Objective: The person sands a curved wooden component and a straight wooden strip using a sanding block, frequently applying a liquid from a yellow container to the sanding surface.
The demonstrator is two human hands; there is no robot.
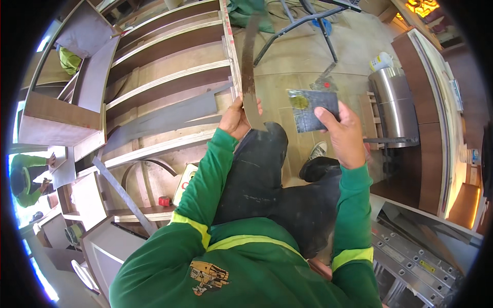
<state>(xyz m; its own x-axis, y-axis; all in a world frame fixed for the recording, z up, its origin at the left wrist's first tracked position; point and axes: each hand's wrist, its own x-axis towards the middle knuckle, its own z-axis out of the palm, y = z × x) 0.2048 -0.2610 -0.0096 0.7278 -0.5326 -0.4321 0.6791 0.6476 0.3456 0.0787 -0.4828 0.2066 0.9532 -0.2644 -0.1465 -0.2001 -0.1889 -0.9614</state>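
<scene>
I see my left hand [237, 119] closed around the lower end of a long, thin, dark grey laminate strip [248, 61]. The strip's long axis runs nearly straight up and away from me, its far end above the pale floor [298, 61] beside the edge of the plywood shelf frame [169, 77]. My right hand [343, 134] pinches a small dark grey rectangular sheet piece with a yellowish spot [309, 109] by its right edge, thumb on its face. That piece sits just to the right of the strip's lower end, near it but not touching, so the right hand is the nearer one to it. Both hands hover above my dark-trousered knee [262, 164].
</scene>
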